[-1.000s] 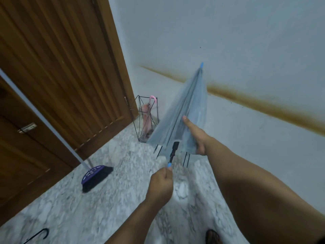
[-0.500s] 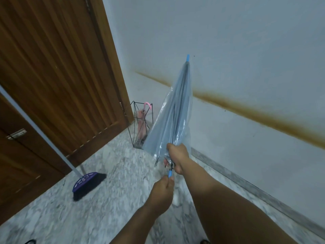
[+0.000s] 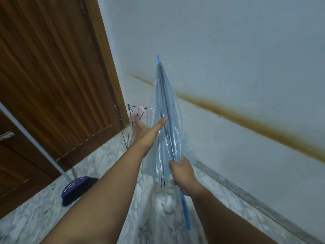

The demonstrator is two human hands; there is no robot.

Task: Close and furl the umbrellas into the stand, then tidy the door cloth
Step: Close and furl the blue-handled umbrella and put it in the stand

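A closed transparent blue umbrella (image 3: 164,110) points tip-up in front of the wall, its plastic canopy loose and its blue handle hanging down at the bottom. My right hand (image 3: 182,175) is shut on the gathered lower end of the canopy and the shaft. My left hand (image 3: 149,127) is open and flat, with its fingertips against the canopy's left side about halfway up. Behind my left hand, the black wire umbrella stand (image 3: 129,120) sits in the corner by the door and holds a pink umbrella (image 3: 141,110). No door cloth is in view.
A brown wooden door (image 3: 52,76) fills the left side. A purple-headed broom (image 3: 77,186) leans against it, head on the marble floor (image 3: 35,217). The white wall (image 3: 246,59) with a brown stain band runs along the right.
My left hand has let go of the blue handle and risen to the canopy's side, open. My right hand has stayed shut on the canopy's lower end. The umbrella now stands more upright.
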